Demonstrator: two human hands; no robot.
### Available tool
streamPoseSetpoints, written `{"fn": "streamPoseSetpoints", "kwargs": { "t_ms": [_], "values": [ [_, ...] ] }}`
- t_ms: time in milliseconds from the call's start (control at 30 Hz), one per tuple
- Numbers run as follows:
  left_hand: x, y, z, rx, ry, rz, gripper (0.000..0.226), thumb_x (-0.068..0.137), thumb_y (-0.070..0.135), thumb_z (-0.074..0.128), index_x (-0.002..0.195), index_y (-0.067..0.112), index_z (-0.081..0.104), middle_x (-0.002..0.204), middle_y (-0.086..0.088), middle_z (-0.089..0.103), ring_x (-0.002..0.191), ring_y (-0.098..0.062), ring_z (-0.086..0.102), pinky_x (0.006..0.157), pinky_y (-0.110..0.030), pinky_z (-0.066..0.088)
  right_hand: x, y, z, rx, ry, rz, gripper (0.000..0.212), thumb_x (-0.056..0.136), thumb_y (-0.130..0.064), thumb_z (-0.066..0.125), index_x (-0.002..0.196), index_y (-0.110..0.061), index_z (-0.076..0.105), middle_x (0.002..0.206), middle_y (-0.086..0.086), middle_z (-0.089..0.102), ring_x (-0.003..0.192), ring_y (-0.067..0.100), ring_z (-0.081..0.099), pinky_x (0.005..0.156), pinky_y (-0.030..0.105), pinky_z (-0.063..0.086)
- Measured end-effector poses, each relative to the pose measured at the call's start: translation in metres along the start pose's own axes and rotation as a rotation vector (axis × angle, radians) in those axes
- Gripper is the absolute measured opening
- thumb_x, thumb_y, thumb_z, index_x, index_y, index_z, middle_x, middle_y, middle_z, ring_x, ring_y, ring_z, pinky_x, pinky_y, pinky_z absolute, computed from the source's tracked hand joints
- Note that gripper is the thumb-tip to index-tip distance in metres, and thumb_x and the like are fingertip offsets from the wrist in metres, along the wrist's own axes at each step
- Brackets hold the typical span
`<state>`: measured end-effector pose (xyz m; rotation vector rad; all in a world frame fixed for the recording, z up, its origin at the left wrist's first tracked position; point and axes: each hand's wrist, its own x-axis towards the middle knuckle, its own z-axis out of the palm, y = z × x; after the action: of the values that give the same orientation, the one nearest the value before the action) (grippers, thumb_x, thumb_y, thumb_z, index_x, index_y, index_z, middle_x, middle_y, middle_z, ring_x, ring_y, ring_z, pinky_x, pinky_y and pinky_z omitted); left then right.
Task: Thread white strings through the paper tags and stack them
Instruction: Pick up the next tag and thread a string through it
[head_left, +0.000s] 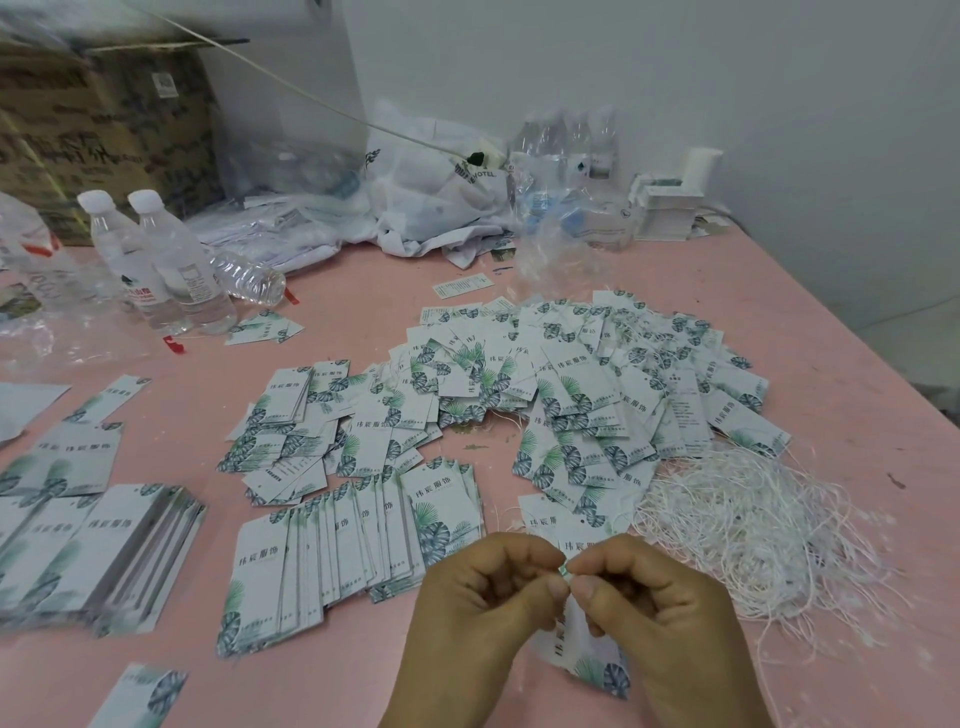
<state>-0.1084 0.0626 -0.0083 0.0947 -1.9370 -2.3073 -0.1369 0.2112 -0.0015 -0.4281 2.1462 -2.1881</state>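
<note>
The pink bench carries everything: across its middle lies the big loose heap of tags, toward its right edge the tangle of white strings, and nearer the front edge, left of my hands, the fanned row of stacked tags, with another stack at the left edge. I am in the threading step, I judge: my left hand and my right hand meet at the front edge, fingers curled, thumbs and forefingers pinched together on the top end of one tag, which hangs down between my palms with its leafy corner showing below. The next move, as I read it, calls for feeding a string end through the tag's hole and drawing it clear, then laying the tag on a pile (a fine, fiddly pinch, so the tag must stay steady). What I cannot make out: the hole itself and any string at my fingertips, both buried in the pinch; whether the heap's tags are all threaded; and the back edge, where bottles and plastic bags are blurred. The left stacks run out of view.
</note>
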Motion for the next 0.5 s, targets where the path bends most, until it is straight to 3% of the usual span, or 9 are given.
{"fn": "streamPoseSetpoints", "kwargs": {
  "t_ms": [100,233,367,433,500],
  "values": [
    [0.0007,-0.0003,-0.0006,0.02,-0.026,0.003,0.011,0.067,0.015,0.079,0.078,0.014,0.08,0.061,-0.01,0.07,0.055,-0.013,0.063,0.057,-0.022,0.052,0.0012,-0.0006,0.0012,0.059,-0.037,0.001,0.01,0.065,-0.011,0.073,0.066,-0.021,0.074,0.061,0.003,0.066,0.052,0.006,0.057,0.053,0.016,0.048],
    [0.0014,-0.0018,-0.0008,-0.002,-0.031,0.009,0.025,0.063,0.032,0.081,0.077,0.011,0.078,0.059,-0.009,0.068,0.055,-0.014,0.061,0.056,-0.023,0.051,0.004,0.0003,0.0002,0.162,-0.088,0.014,0.014,0.068,-0.002,0.084,0.066,-0.01,0.072,0.063,0.0,0.063,0.054,0.006,0.059,0.054,0.015,0.048],
    [0.0025,-0.0053,-0.0013,0.016,-0.051,0.035,0.027,0.066,0.038,0.08,0.074,0.013,0.076,0.058,-0.007,0.065,0.056,-0.014,0.059,0.056,-0.023,0.049,0.0056,0.0052,-0.0022,0.159,-0.101,0.085,0.027,0.057,-0.03,0.08,0.077,-0.014,0.072,0.066,0.001,0.06,0.065,0.01,0.057,0.063,0.019,0.048],
    [0.003,-0.0048,-0.0042,-0.004,-0.085,0.053,0.029,0.068,0.041,0.081,0.075,0.013,0.075,0.06,-0.009,0.065,0.057,-0.015,0.058,0.056,-0.024,0.048,0.0047,0.0058,-0.0051,0.159,-0.119,0.134,0.033,0.059,-0.036,0.077,0.09,-0.024,0.072,0.081,0.001,0.068,0.08,0.011,0.064,0.073,0.02,0.05],
    [0.0039,-0.0056,-0.008,-0.078,-0.148,0.066,0.035,0.068,0.046,0.085,0.075,0.014,0.074,0.065,-0.012,0.066,0.058,-0.017,0.058,0.054,-0.024,0.047,0.0036,0.0068,-0.0076,0.08,-0.173,0.163,0.037,0.067,-0.04,0.069,0.104,-0.035,0.069,0.108,-0.006,0.071,0.108,0.005,0.063,0.089,0.022,0.049]
  ]
}}
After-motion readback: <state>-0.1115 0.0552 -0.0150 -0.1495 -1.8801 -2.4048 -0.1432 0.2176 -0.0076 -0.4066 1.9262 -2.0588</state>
